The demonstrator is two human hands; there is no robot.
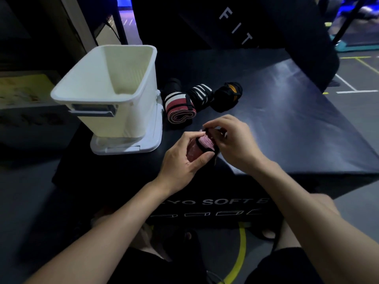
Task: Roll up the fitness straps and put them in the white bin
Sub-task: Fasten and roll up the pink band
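Head view, hands: left hand [184,158] cups a pink strap roll [202,146] with thumb and fingers curled round it, holding the coil tight; right hand [233,140] pinches its black end, probably to fasten it.
Head view, roll's place: in the air above the soft box's [287,119] near edge.
Head view, bin: white bin [106,93] at the left edge, seemingly empty.
Head view, waiting straps: striped red roll [178,107], black-and-white roll [200,94], black-and-orange bundle [227,96] beside the bin, close by for dropping in.

The white bin [114,85] looks like smooth, matt plastic with fine ribbing inside. The rolled straps [180,107] are woven cloth. The black box top [287,119] has a faintly glossy, vinyl-like sheen.
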